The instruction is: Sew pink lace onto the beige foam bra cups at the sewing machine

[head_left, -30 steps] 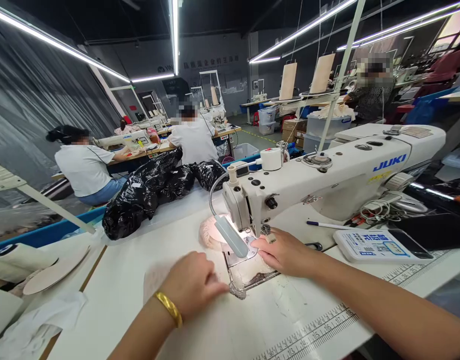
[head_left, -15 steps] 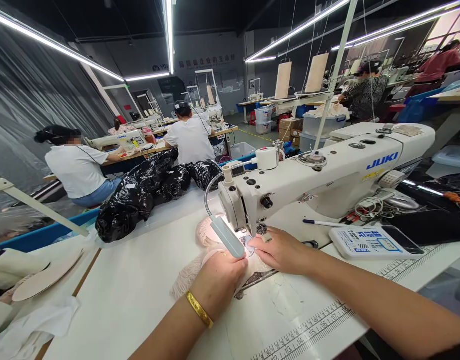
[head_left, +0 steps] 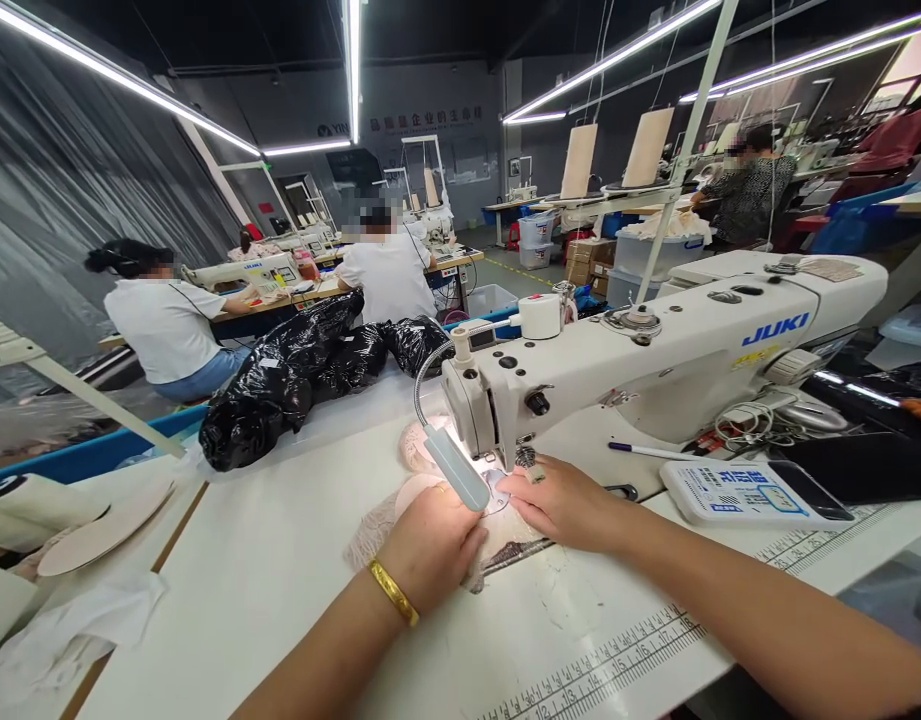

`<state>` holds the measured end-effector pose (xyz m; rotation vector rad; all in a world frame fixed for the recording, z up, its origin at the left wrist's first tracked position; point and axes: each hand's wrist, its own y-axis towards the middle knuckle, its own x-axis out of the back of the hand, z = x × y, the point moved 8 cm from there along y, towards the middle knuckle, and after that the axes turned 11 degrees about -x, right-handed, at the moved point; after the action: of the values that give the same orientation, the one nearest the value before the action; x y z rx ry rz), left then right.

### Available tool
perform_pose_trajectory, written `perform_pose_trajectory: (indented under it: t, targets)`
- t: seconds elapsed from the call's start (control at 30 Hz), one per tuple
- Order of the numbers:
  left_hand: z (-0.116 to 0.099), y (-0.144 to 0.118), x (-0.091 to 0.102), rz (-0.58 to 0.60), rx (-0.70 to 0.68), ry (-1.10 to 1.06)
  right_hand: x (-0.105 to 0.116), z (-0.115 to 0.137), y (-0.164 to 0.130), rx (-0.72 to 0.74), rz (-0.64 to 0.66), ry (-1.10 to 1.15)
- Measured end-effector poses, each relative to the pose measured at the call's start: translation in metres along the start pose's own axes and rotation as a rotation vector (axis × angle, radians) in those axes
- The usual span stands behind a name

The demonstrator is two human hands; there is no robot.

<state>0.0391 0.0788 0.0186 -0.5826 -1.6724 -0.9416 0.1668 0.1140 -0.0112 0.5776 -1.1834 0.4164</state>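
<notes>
A pale pink lace bra [head_left: 377,522] with rounded cups lies under the head of a white sewing machine [head_left: 640,350]. My left hand [head_left: 434,545], a gold bangle on its wrist, is closed on the bra's near side, its fingertips partly hidden. My right hand [head_left: 561,505] is on the other side of the needle area, fingers bent and pinching the work at its edge. Between the hands shows a small greyish-white piece [head_left: 496,490], brightly lit. A grey lamp [head_left: 458,468] on a bendy neck hangs over the left fingers and covers part of the work.
Right of the machine's needle end lie a pen [head_left: 647,450] and a white printed case [head_left: 745,492]. A printed ruler [head_left: 617,665] runs along the front edge. Black plastic bags [head_left: 280,385] sit behind, thread cones [head_left: 40,515] at left. Co-workers sit at machines beyond.
My left hand has shifted slightly left and turned, its fingers drawing back from the small greyish piece. My right hand stays at the needle area. The whole view has shifted a little.
</notes>
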Motion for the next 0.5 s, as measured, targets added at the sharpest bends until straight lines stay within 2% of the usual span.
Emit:
perform_pose_trajectory:
  t: [0.13,0.27,0.37,0.43,0.5]
  targets:
    - [0.018,0.0,-0.012,-0.011,0.155,0.026,-0.001,-0.001,-0.001,-0.01,-0.005,-0.001]
    - [0.033,0.003,-0.025,0.051,0.262,-0.013,-0.003,-0.001,-0.002,-0.014,-0.015,-0.005]
    - [0.038,-0.01,-0.009,0.082,0.315,-0.092,-0.001,0.014,-0.008,0.046,-0.021,0.025]
    - [0.037,-0.032,0.012,0.106,0.345,-0.175,0.006,0.036,-0.016,0.138,-0.041,0.112]
    - [0.028,-0.061,0.032,0.134,0.364,-0.366,0.016,0.062,-0.023,0.217,-0.053,0.237]
